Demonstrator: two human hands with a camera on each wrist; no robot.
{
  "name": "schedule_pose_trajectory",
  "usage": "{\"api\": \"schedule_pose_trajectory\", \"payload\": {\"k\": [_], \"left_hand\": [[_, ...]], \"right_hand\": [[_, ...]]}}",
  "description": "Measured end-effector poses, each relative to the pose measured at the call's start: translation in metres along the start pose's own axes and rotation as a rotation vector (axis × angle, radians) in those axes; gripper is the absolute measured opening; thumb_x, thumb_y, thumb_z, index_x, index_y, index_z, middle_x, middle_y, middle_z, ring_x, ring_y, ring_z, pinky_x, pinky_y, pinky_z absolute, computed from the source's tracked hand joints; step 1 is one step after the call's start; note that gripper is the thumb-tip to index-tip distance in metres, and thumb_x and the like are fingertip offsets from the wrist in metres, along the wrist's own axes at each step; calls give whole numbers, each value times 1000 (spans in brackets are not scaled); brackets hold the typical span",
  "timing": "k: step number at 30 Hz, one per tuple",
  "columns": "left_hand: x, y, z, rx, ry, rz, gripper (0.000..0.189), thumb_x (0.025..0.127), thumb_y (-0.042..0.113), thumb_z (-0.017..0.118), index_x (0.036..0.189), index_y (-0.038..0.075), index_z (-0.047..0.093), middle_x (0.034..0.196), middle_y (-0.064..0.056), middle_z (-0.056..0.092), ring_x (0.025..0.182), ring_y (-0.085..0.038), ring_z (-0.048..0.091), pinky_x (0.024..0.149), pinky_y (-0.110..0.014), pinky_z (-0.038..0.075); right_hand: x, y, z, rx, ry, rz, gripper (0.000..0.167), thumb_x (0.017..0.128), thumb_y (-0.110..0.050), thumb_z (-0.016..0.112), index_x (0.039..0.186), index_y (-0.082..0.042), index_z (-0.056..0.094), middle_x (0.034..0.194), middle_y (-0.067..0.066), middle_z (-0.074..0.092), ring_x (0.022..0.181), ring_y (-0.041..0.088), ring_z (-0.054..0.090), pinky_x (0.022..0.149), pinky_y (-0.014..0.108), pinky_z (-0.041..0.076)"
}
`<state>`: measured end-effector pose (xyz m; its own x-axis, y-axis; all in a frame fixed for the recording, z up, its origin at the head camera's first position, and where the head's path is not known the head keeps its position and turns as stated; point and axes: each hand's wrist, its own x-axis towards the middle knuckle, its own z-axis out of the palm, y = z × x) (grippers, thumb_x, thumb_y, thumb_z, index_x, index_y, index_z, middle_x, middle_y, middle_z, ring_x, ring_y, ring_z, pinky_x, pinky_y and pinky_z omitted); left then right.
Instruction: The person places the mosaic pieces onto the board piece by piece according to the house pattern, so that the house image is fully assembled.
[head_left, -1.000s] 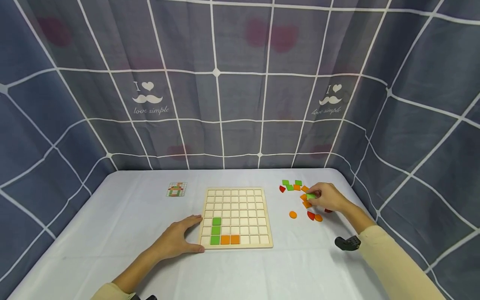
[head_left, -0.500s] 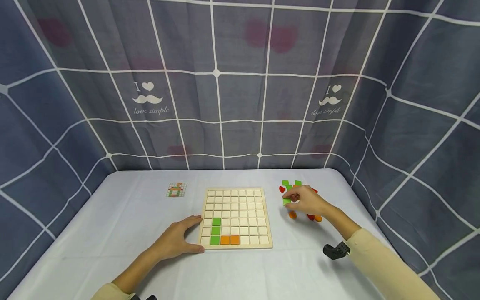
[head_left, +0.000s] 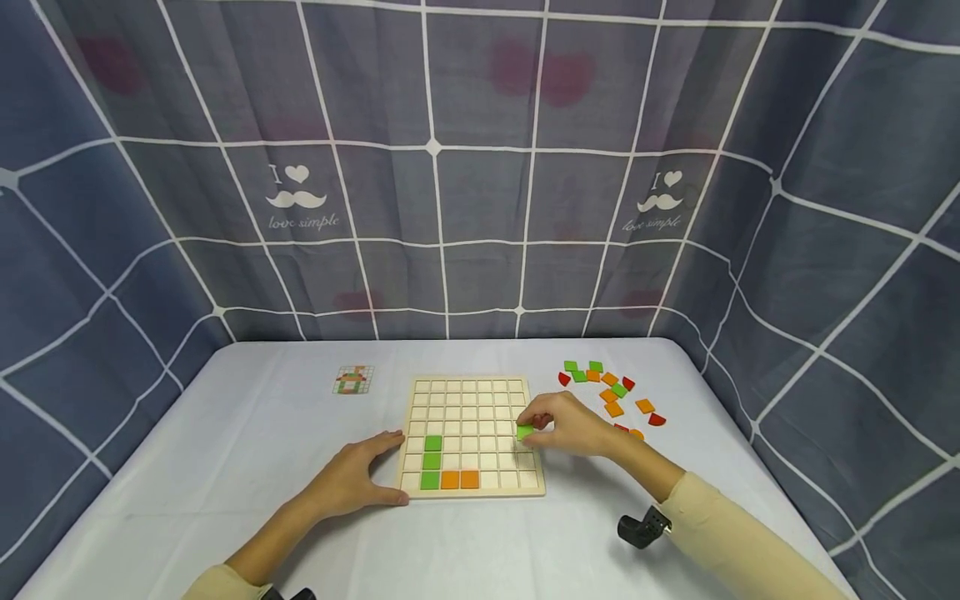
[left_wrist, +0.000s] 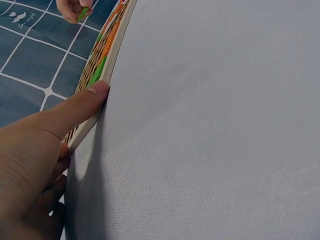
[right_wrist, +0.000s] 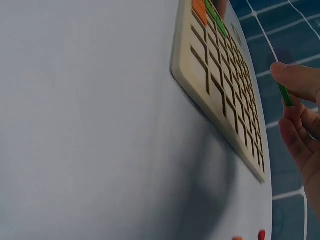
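My right hand (head_left: 570, 423) pinches a green square tile (head_left: 524, 432) between thumb and fingers, over the right edge of the wooden grid board (head_left: 540, 467). In the right wrist view the tile (right_wrist: 285, 94) is seen edge-on, raised above the board. My left hand (head_left: 345, 479) rests at the board's left side, its thumb at the near left corner and its fingertips farther up the edge. In the left wrist view the thumb (left_wrist: 82, 107) lies against the rim. Three green tiles (head_left: 432, 461) stand in a column on the board, with two orange tiles (head_left: 460, 480) beside the lowest.
Right of the board lie loose orange squares (head_left: 608, 396), green squares (head_left: 572, 366) and red quarter-round pieces (head_left: 657, 420). A small pattern card (head_left: 352, 380) with a coloured grid picture lies behind the board's left side. A grey checked curtain (head_left: 480, 192) surrounds the white table (head_left: 262, 417).
My right hand has lifted a green tile from the loose pieces and carried it left to the board's right edge. The left hand and the board have stayed put.
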<state>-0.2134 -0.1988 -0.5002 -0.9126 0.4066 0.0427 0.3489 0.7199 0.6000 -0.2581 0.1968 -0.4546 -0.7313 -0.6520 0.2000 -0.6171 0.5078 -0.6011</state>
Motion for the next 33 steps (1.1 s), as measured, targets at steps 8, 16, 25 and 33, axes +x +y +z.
{"api": "schedule_pose_trajectory", "payload": {"k": [8, 16, 25, 33], "left_hand": [[0, 0, 0, -3, 3, -1, 103, 66, 57, 94, 146, 4, 57, 152, -12, 53, 142, -37, 45, 115, -55, 37], [-1, 2, -1, -2, 3, -3, 102, 66, 55, 94, 146, 4, 58, 152, -12, 53, 142, -37, 45, 115, -56, 37], [0, 0, 0, -5, 5, 0, 103, 66, 57, 94, 147, 5, 57, 152, -12, 53, 142, -36, 45, 115, -55, 37], [-1, 1, 0, -20, 5, -6, 102, 67, 55, 94, 147, 5, 57, 152, -12, 52, 143, -37, 44, 115, -56, 37]], "right_hand": [[5, -14, 24, 83, -58, -34, 22, 87, -12, 86, 106, -5, 79, 99, -10, 71, 85, 6, 66, 80, 26, 59], [8, -18, 50, 83, -114, -83, 21, 85, -14, 88, 104, -10, 80, 92, -12, 68, 80, 3, 63, 74, 22, 57], [9, -17, 66, 20, -106, -163, 18, 86, -15, 87, 103, -13, 80, 91, -12, 67, 80, 0, 58, 71, 17, 53], [9, -18, 71, -33, -90, -153, 20, 86, -20, 87, 103, -16, 79, 92, -15, 64, 81, -1, 56, 72, 17, 51]]}}
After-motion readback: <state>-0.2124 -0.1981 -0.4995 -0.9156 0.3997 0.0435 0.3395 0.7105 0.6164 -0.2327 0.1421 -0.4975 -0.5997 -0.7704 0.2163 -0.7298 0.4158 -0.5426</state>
